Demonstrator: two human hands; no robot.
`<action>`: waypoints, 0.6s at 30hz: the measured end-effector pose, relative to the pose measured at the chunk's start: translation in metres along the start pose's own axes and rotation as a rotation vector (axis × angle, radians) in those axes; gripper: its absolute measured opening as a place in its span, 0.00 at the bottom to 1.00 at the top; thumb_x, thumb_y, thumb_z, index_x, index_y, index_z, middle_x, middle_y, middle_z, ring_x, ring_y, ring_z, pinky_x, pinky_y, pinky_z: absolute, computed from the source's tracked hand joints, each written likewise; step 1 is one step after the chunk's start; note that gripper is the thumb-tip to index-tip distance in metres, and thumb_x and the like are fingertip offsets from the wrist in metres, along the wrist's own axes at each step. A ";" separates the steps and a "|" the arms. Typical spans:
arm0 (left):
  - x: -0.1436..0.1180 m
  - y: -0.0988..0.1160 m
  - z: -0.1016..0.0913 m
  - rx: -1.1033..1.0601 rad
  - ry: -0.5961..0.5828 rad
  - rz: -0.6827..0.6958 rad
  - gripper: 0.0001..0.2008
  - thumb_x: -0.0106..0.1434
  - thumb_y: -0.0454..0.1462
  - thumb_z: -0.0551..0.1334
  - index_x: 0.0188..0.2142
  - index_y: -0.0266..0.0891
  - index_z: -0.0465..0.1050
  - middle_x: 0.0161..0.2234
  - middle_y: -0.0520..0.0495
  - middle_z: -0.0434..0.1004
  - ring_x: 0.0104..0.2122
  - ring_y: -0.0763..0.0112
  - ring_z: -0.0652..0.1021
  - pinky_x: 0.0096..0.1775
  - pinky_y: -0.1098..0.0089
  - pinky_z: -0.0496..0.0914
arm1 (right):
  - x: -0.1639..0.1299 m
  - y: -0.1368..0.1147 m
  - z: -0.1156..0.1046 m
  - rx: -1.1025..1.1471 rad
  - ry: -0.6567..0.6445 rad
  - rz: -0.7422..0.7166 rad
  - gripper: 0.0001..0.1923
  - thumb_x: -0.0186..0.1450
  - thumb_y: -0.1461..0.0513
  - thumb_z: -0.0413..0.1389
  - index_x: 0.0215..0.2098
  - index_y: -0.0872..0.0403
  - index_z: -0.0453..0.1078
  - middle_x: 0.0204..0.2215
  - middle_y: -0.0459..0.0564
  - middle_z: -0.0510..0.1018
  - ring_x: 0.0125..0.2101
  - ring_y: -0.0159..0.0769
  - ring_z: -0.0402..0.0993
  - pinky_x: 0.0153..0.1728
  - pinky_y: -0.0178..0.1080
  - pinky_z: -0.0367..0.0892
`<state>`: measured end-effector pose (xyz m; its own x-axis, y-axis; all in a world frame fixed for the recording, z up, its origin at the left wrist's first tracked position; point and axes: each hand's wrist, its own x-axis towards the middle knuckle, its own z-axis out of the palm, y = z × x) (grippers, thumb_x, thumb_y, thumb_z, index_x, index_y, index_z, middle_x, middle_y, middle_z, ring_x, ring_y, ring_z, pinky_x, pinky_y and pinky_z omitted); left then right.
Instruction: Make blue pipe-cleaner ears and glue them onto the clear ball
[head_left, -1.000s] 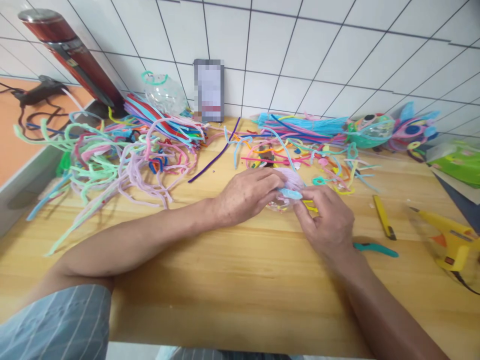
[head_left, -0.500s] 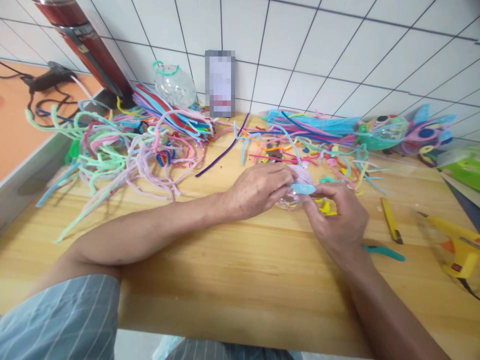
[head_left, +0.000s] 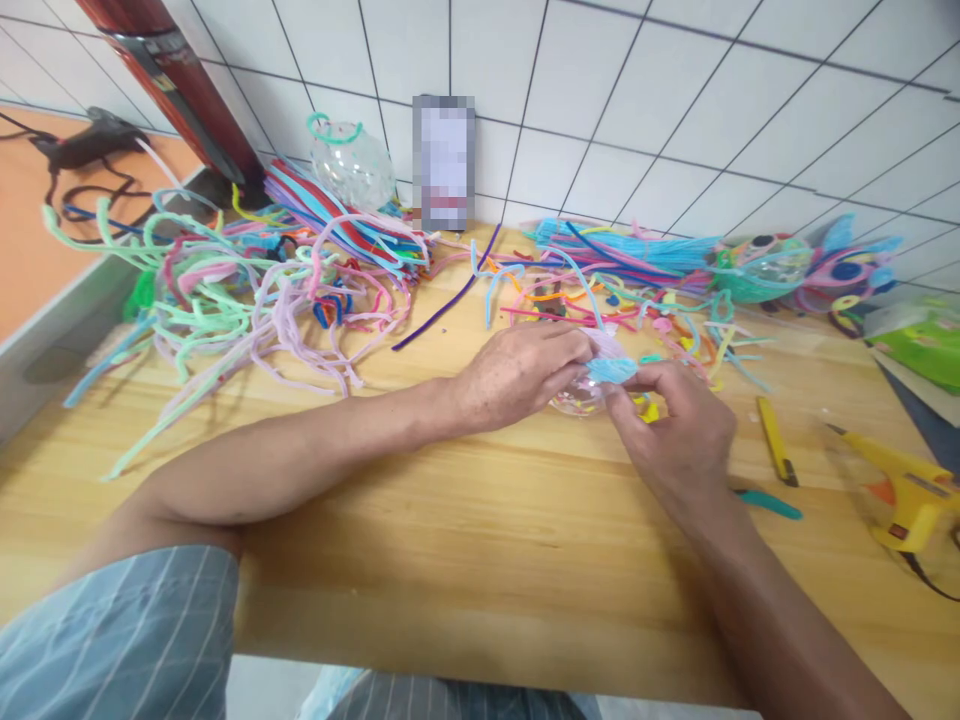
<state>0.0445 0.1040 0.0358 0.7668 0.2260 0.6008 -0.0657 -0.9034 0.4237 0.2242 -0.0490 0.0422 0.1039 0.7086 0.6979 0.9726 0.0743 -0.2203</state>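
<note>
At three o'clock from centre, the left hand (head_left: 517, 372) holds a lilac-and-blue piece (head_left: 606, 345) in bent fingers; the right hand (head_left: 679, 425) pinches its blue end (head_left: 613, 371), seemingly above a clear ball (head_left: 576, 403). A yellow cutter (head_left: 775, 440) lies at that hand's three o'clock.

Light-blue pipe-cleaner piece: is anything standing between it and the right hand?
Nothing visible: the right hand appears to pinch the right end of the light-blue pipe-cleaner piece. The left hand is at its opposite end, and the lilac piece lies just beyond it, clear of that contact.
</note>
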 end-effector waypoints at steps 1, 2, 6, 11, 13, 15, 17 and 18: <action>0.000 -0.001 0.000 -0.011 0.006 -0.005 0.10 0.80 0.37 0.56 0.44 0.39 0.74 0.47 0.40 0.86 0.48 0.64 0.85 0.51 0.64 0.78 | 0.002 0.000 0.000 0.004 0.000 0.000 0.07 0.69 0.62 0.65 0.35 0.46 0.72 0.30 0.45 0.83 0.31 0.40 0.81 0.35 0.42 0.74; 0.001 -0.003 0.000 -0.021 0.011 -0.011 0.09 0.80 0.37 0.57 0.44 0.39 0.74 0.47 0.40 0.86 0.48 0.64 0.85 0.51 0.64 0.78 | 0.003 -0.001 0.001 0.006 -0.003 0.003 0.07 0.69 0.62 0.65 0.35 0.46 0.72 0.29 0.45 0.82 0.31 0.40 0.81 0.35 0.42 0.74; 0.001 -0.006 0.001 -0.040 0.013 -0.025 0.08 0.79 0.38 0.58 0.44 0.39 0.75 0.47 0.40 0.86 0.48 0.63 0.85 0.52 0.63 0.79 | 0.008 -0.001 0.001 0.019 -0.032 0.034 0.06 0.69 0.60 0.65 0.35 0.46 0.73 0.30 0.45 0.83 0.30 0.41 0.81 0.35 0.43 0.74; 0.001 -0.006 0.003 -0.016 0.005 -0.002 0.09 0.79 0.38 0.57 0.44 0.38 0.75 0.46 0.40 0.86 0.47 0.62 0.85 0.52 0.63 0.78 | 0.007 0.000 -0.001 0.054 -0.050 0.052 0.06 0.68 0.61 0.65 0.35 0.46 0.73 0.30 0.44 0.83 0.29 0.40 0.81 0.33 0.42 0.73; 0.001 -0.006 0.002 -0.013 0.003 0.004 0.10 0.80 0.38 0.57 0.44 0.38 0.75 0.46 0.40 0.86 0.47 0.62 0.85 0.52 0.63 0.78 | 0.007 -0.001 -0.001 0.059 -0.046 0.052 0.06 0.68 0.61 0.65 0.35 0.46 0.73 0.29 0.44 0.83 0.29 0.40 0.81 0.33 0.42 0.74; 0.001 -0.005 0.002 -0.011 0.000 0.006 0.11 0.80 0.39 0.56 0.44 0.38 0.75 0.46 0.40 0.86 0.47 0.62 0.85 0.52 0.63 0.78 | 0.007 -0.001 -0.001 0.057 -0.043 0.046 0.06 0.68 0.62 0.65 0.35 0.46 0.72 0.29 0.44 0.82 0.30 0.40 0.81 0.34 0.42 0.74; 0.001 -0.005 0.002 -0.004 0.004 0.014 0.11 0.80 0.39 0.56 0.44 0.38 0.75 0.46 0.39 0.86 0.47 0.62 0.85 0.52 0.62 0.78 | 0.006 0.000 -0.002 0.055 -0.053 0.041 0.06 0.69 0.61 0.65 0.35 0.46 0.72 0.30 0.44 0.82 0.30 0.40 0.81 0.34 0.43 0.74; 0.001 -0.004 0.003 0.003 0.007 0.020 0.11 0.80 0.39 0.56 0.44 0.39 0.75 0.46 0.39 0.86 0.47 0.62 0.85 0.52 0.62 0.78 | 0.005 0.001 -0.003 0.058 -0.061 0.038 0.06 0.69 0.61 0.65 0.36 0.46 0.72 0.30 0.45 0.82 0.31 0.41 0.81 0.36 0.43 0.75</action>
<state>0.0471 0.1073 0.0326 0.7606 0.2106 0.6140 -0.0790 -0.9088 0.4096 0.2262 -0.0472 0.0475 0.1259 0.7527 0.6462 0.9545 0.0857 -0.2858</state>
